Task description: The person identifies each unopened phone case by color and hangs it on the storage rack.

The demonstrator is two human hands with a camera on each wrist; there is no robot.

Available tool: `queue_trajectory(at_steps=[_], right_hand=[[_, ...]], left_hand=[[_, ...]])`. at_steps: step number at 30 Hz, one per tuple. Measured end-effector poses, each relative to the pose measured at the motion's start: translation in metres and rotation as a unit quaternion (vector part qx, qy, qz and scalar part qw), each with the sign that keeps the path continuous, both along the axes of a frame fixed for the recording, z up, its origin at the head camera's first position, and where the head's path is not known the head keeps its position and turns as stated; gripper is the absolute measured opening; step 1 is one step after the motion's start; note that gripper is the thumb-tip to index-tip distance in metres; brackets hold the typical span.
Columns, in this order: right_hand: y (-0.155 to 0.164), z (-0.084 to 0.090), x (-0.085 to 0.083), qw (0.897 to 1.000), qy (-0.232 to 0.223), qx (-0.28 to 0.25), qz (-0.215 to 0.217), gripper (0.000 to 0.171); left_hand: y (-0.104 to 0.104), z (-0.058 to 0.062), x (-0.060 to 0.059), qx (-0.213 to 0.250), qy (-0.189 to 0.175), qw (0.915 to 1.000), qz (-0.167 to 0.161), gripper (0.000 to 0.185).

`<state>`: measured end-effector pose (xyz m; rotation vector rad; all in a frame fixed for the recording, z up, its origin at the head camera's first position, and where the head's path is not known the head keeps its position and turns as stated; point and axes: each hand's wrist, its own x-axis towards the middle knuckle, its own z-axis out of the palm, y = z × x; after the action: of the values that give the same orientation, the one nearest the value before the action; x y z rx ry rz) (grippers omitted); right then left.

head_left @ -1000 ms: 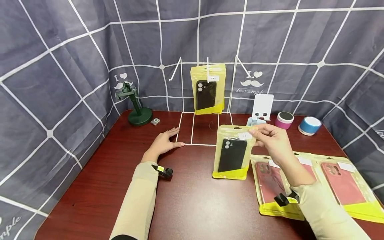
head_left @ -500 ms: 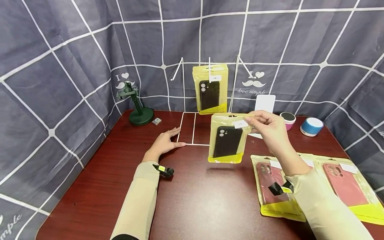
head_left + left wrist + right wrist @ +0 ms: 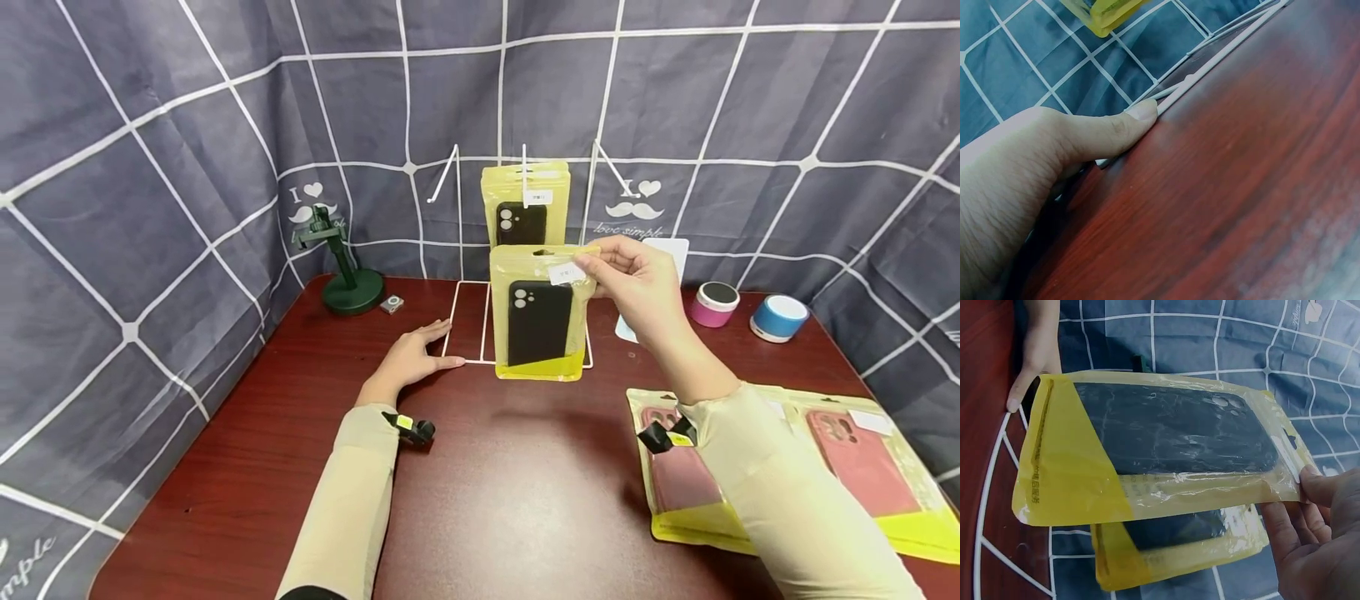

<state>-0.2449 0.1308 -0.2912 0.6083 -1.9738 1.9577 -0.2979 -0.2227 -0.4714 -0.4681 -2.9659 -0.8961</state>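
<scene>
Black-case packet (image 3: 538, 321) is pinched at its top by right hand (image 3: 637, 287), before wire rack (image 3: 468, 321). Left hand (image 3: 408, 360) is flattened; its thumb on the rack base is confirmed only by left wrist view.

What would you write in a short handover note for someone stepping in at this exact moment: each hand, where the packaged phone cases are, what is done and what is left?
Right hand: pinches the top corner of a yellow packet with a black case, held in the air in front of the white wire rack.
Left hand: flat on the table, thumb against the rack's base wire.
Done: one black-case packet already hangs on the middle hook.
Left: the held packet is not yet on a hook; packets with red cases lie on the table at the right.
</scene>
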Motion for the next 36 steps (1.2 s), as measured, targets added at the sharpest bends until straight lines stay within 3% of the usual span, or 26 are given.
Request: queue_trajectory(at_steps=[8, 13, 20, 36], right_hand=[[-0.019, 0.018, -0.012, 0.998, 0.023, 0.043, -0.044, 0.019], [-0.028, 0.024, -0.023, 0.998, 0.027, 0.017, -0.045, 0.017], [-0.033, 0.026, -0.036, 0.999, 0.011, -0.028, -0.043, 0.014], [-0.034, 0.020, -0.063, 0.997, 0.004, 0.005, -0.081, 0.016]], left_hand=[[-0.001, 0.000, 0.000, 0.000, 0.006, 1.0000, 0.001, 0.093], [-0.002, 0.000, -0.002, 0.004, -0.002, 1.0000, 0.001, 0.094], [-0.002, 0.000, -0.002, 0.004, -0.006, 1.0000, 0.001, 0.094], [-0.001, -0.001, -0.002, 0.005, -0.002, 1.0000, 0.001, 0.091]])
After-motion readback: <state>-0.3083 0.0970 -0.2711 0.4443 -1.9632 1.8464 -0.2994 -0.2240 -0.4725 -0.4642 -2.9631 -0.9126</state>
